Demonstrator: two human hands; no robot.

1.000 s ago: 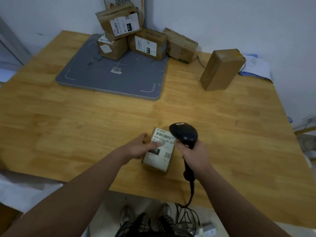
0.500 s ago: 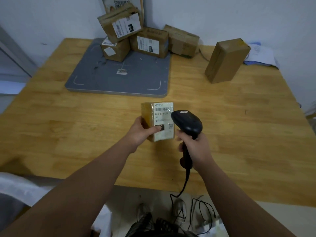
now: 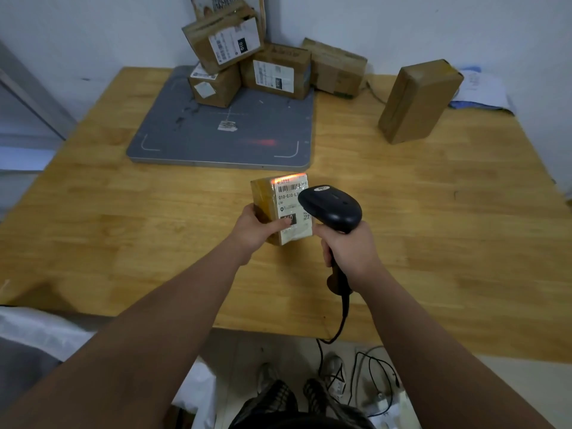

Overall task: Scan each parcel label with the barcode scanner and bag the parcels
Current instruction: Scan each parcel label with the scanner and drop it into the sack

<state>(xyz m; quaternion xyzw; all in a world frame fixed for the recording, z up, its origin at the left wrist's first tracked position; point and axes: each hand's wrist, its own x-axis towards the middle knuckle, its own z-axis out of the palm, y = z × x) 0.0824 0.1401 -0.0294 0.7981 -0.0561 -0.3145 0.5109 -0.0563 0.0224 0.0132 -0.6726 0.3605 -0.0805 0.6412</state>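
My left hand (image 3: 257, 228) grips a small brown parcel (image 3: 265, 203) upright above the wooden table (image 3: 433, 230), thumb on its white barcode label (image 3: 288, 196). My right hand (image 3: 348, 252) holds the black barcode scanner (image 3: 332, 207) by its handle, its head just right of the label and covering part of it. A red-orange scan line glows along the label's top edge. Several more labelled parcels (image 3: 272, 71) are piled at the back of the table.
A grey flat pad (image 3: 226, 140) lies behind the held parcel, with a red glow on it. One tall brown box (image 3: 418, 100) stands at the back right, papers (image 3: 483, 91) beyond it. The scanner cable (image 3: 342, 317) hangs off the front edge. White bag material (image 3: 40, 332) lies lower left.
The parcel has been lifted off the table and stood upright facing me. The scanner rose beside it, and its red light now falls on the label's top edge and the pad.
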